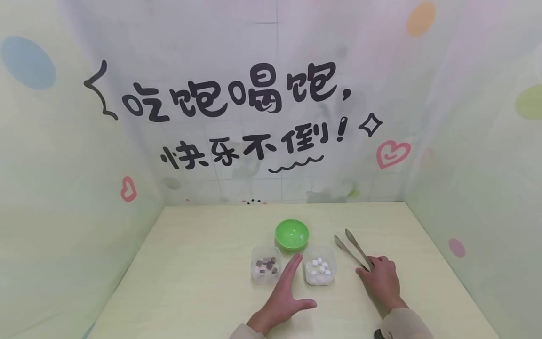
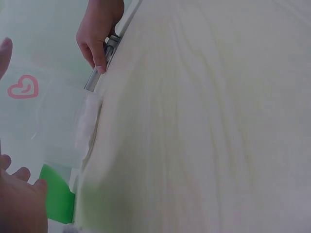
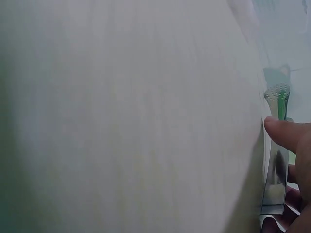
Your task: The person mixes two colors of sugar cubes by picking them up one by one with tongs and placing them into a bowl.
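On the right side of the table, my right hand [image 1: 382, 278] grips a pair of metal tongs [image 1: 354, 246], thumb on one side and fingers on the other. The tongs' tips point away and stand apart. My left hand [image 1: 282, 301] is held with thumb and fingers spread wide and holds nothing. It is nearest to a clear plastic tub of white cubes [image 1: 319, 278] and a clear plastic tub of brown cubes [image 1: 266, 278], partly covering the latter's corner. In the right wrist view my thumb [image 3: 286, 131] lies along the tongs [image 3: 274, 191].
Behind the two tubs stands a green bowl [image 1: 292, 235]. All of it rests on a pale wooden table [image 1: 190, 263], closed in by printed walls [image 1: 275, 188] at the back and both sides.
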Demonstrator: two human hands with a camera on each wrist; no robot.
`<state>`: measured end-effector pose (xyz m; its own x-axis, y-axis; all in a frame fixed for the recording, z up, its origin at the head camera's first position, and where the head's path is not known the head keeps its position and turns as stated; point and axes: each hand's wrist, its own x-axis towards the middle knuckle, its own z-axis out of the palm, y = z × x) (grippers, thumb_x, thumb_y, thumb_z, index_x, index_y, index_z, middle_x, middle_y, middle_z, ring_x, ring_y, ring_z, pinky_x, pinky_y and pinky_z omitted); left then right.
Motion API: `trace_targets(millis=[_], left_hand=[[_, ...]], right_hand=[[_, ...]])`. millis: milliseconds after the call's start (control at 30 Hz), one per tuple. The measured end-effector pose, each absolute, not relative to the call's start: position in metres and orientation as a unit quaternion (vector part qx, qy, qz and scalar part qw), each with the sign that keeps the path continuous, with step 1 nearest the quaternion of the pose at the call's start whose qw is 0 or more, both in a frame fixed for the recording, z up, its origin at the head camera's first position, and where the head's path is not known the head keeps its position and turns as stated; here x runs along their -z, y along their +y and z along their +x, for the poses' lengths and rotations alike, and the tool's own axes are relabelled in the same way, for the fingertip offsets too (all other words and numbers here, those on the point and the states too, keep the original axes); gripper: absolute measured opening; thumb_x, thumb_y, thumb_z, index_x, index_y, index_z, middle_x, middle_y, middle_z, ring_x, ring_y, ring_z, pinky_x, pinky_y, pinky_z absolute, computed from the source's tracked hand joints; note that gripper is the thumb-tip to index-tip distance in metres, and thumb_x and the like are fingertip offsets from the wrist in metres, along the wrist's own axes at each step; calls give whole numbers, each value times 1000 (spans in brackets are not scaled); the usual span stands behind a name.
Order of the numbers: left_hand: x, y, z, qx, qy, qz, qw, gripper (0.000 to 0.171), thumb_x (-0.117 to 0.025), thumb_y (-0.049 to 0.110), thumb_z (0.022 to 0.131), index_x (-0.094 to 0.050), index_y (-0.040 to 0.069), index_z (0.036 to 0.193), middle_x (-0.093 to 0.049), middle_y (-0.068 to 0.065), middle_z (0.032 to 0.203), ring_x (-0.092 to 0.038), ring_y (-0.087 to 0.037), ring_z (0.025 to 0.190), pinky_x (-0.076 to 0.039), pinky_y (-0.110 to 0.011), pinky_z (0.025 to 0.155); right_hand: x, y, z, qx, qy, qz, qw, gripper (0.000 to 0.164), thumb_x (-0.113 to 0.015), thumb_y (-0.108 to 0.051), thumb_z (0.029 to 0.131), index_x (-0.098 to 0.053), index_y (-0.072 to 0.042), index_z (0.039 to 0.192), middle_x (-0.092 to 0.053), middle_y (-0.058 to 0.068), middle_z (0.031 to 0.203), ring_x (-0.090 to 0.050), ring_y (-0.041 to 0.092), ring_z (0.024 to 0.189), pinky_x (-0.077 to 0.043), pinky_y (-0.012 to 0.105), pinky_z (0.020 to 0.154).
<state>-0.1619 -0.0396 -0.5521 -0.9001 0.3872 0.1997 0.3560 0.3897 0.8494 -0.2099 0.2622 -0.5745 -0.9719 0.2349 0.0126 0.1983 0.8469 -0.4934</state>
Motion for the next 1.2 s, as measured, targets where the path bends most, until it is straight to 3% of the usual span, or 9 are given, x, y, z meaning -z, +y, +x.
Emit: trace_targets(millis=[300,533,700,1000,1200], left_hand=[[559,-31,-174,-514,833,205,12,113,-87,33,74,-15,18,161,-19,-9,167,-25,-38,151,-28,-63,120],[562,-28,-183,-521,833,184,16,111,-85,37,75,-16,21,160,-20,-9,167,-25,-40,151,-27,-65,119],[566,-28,-187,-527,834,162,16,109,-86,35,74,-19,22,160,-22,-7,166,-28,-38,150,-28,-63,120],[570,-28,-189,-530,833,158,10,110,-86,37,74,-19,21,160,-24,-8,166,-29,-37,150,-29,-62,120],[570,-26,-189,-540,827,159,18,110,-86,35,75,-19,20,160,-24,-8,166,-34,-38,147,-35,-56,119]], right_hand=[[570,262,-207,-275,-952,-129,39,50,-74,-23,87,-62,7,125,-56,29,121,-52,39,104,-50,48,74],[570,262,-207,-306,-940,-146,45,46,-72,-23,89,-62,5,124,-58,27,119,-55,39,106,-50,50,79],[565,262,-204,-329,-931,-146,53,43,-71,-22,90,-62,5,123,-62,24,110,-59,35,98,-51,50,80],[554,260,-201,-369,-914,-157,62,41,-70,-21,92,-60,3,123,-71,17,95,-61,25,82,-41,24,63],[554,259,-197,-390,-900,-159,116,40,-74,-18,89,-61,4,120,-73,21,97,-68,28,84,-45,23,63]])
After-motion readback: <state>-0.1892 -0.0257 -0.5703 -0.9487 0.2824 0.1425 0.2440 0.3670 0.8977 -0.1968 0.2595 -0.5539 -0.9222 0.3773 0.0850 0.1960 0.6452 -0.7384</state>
